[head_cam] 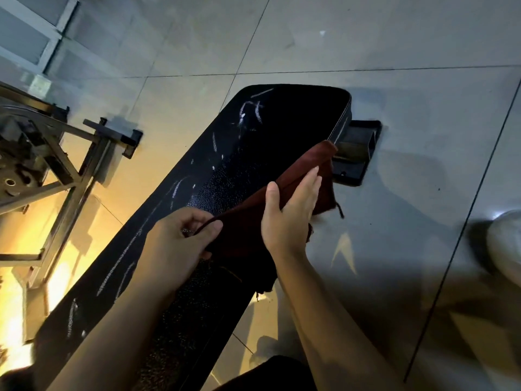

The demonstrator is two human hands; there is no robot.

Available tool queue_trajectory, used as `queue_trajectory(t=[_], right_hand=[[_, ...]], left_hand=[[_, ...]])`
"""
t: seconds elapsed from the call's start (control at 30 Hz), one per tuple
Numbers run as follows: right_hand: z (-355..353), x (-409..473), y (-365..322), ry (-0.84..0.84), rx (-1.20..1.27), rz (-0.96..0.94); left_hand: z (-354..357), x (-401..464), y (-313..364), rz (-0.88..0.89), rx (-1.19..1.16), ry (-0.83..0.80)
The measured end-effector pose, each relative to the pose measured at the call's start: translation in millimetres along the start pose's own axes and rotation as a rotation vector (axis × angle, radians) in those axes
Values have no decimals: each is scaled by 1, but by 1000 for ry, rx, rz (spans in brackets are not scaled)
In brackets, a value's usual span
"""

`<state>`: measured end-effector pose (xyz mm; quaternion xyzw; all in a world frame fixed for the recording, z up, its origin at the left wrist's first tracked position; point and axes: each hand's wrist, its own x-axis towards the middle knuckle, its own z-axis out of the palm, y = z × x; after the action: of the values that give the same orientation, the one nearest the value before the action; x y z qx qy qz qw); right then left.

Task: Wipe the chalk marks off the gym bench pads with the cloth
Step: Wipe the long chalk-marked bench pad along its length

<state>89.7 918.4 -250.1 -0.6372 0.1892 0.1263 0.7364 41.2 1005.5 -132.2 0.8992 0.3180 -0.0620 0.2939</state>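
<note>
Left hand [180,238] pinches the cloth [282,193] at the pad's [282,122] right edge; right hand [290,213] lies flat on it. Wiping seems unstarted; chalk marks [251,111] at the far-left corner call for a pressed sweep.

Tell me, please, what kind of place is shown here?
Probably a gym or home workout room: a long black padded bench with chalk marks, a metal equipment frame beside it, and a tiled floor.
</note>
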Motion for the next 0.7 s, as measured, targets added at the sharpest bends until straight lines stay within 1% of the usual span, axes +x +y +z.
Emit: queue_trajectory(t=[0.2, 0.37, 0.47, 0.53, 0.6, 0.7], right_hand=[[-2, 22, -4, 24, -20, -13], [-11, 74, -13, 30, -39, 21], [-17, 113, -23, 68, -77, 43], [-23, 139, -30, 86, -96, 48], [-28, 155, -34, 89, -96, 47], [-31, 152, -33, 75, -54, 35]], left_hand=[[7, 9, 9, 92, 43, -31], [35, 23, 18, 262, 342, -39], [50, 30, 5, 313, 473, -24], [56, 31, -8, 313, 566, -33], [59, 30, -17, 318, 589, -2], [64, 29, -19, 335, 532, 57]])
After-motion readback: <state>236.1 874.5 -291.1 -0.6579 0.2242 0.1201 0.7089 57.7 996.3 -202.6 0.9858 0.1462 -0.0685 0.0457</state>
